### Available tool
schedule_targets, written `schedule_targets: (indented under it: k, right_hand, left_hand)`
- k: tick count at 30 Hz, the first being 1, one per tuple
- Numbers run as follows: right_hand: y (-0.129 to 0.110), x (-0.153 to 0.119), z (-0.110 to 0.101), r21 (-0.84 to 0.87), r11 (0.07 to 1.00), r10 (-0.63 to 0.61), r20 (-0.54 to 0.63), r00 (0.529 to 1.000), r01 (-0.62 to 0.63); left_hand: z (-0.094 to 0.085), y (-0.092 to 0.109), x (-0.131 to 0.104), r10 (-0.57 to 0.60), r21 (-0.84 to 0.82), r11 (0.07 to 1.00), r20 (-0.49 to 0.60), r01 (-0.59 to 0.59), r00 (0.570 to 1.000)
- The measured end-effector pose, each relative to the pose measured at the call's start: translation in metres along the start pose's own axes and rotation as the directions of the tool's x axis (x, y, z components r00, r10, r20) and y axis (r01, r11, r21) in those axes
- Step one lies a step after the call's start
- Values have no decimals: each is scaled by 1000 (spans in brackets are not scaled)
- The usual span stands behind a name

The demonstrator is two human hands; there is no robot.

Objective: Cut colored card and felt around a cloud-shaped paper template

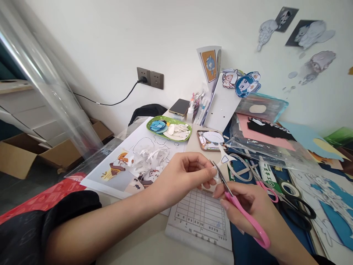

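Observation:
My left hand (190,173) pinches a small white paper piece (216,173) between thumb and fingers. Pink-handled scissors (234,200) are in my right hand (249,211), their blades pointing up and left against the piece's edge. Both hands are above a printed form pad (201,217) with a ruled table. Left of my left hand, a heap of white paper scraps (150,158) lies on a large printed sheet (110,184) with cartoon drawings. A green tray (150,127) behind it holds blue and white cut paper pieces.
At right lie black-handled scissors (296,211), white-handled scissors (239,167), a tape roll (289,187), a glue tube (266,171) and paper cutouts (325,198). A small tray (202,148) of cutouts, a white bottle (190,114) and a dark phone-like slab (179,106) stand farther back.

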State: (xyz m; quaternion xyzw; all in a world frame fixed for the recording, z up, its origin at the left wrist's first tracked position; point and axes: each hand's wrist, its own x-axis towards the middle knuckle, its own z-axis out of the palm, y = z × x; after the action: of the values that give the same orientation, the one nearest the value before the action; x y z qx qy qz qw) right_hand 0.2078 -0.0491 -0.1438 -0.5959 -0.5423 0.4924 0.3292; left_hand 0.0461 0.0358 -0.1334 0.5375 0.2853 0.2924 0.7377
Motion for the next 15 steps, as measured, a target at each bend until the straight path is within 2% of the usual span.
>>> schedule_targets:
  k: [15]
  right_hand:
    - [9,-1,-5,-96,995,27,17,999,-25]
  left_hand:
    - [-2,6,0,-69,25,997,41,68,997]
